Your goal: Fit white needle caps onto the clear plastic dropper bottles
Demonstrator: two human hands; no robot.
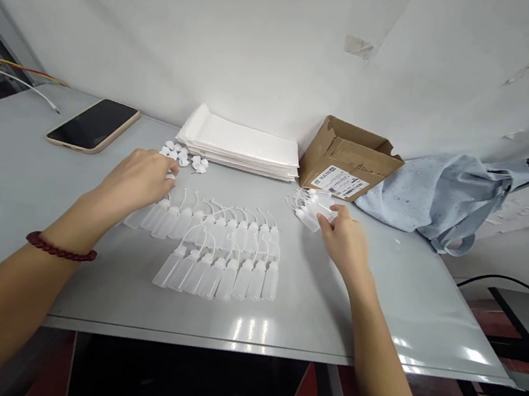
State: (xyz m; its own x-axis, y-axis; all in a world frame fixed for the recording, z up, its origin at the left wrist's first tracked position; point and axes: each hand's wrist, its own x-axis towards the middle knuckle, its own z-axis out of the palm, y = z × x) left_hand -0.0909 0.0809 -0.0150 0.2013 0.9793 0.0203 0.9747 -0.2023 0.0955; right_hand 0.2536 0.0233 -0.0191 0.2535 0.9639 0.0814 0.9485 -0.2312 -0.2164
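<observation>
My left hand [138, 180] hovers over the left end of the bottle rows, thumb and forefinger closed on a small white cap [171, 176] that is mostly hidden. Just beyond it lies a cluster of white caps [183, 155]. Two rows of small translucent plastic bottles lie on the table, a back row [218, 231] and a shorter front row [228, 278], with thin tails at their necks. On the right, my right hand [346, 239] pinches a bottle [327, 214] at the edge of a loose pile of similar bottles [306, 217].
A stack of white padded envelopes [243, 144] rests against the wall, beside an open cardboard box [352, 158]. Light blue cloth [428, 191] lies right of the box. At left are a phone [94, 123] and a white cable [33, 90]. The grey table's front edge [199, 343] is near me.
</observation>
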